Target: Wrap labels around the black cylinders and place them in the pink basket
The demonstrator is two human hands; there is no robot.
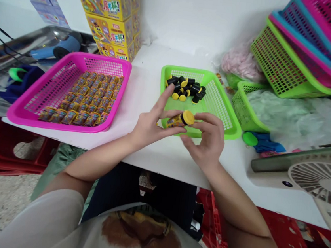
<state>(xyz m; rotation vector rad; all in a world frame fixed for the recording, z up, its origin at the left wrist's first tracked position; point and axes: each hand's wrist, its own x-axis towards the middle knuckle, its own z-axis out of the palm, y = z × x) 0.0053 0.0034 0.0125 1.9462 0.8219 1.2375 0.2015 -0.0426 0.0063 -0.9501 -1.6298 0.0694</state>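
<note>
Our left fingers point(162, 103) hold a small printed cylinder point(175, 121); our right fingers point(210, 118), loosely parted, curve by its round yellow cap point(188, 118), contact unclear.

"What does the small canister point(175, 120) look like?"
"A short cylinder, its body wrapped in a colourful printed label, a yellow lid point(188, 118) on one end."
"Upright?"
"Tilted, lid end towards the right."
"Where is it?"
"Between the thumb and fingers of the left hand point(147, 129). The right hand point(207, 142) has its fingertips by the lid; contact is unclear."
</note>
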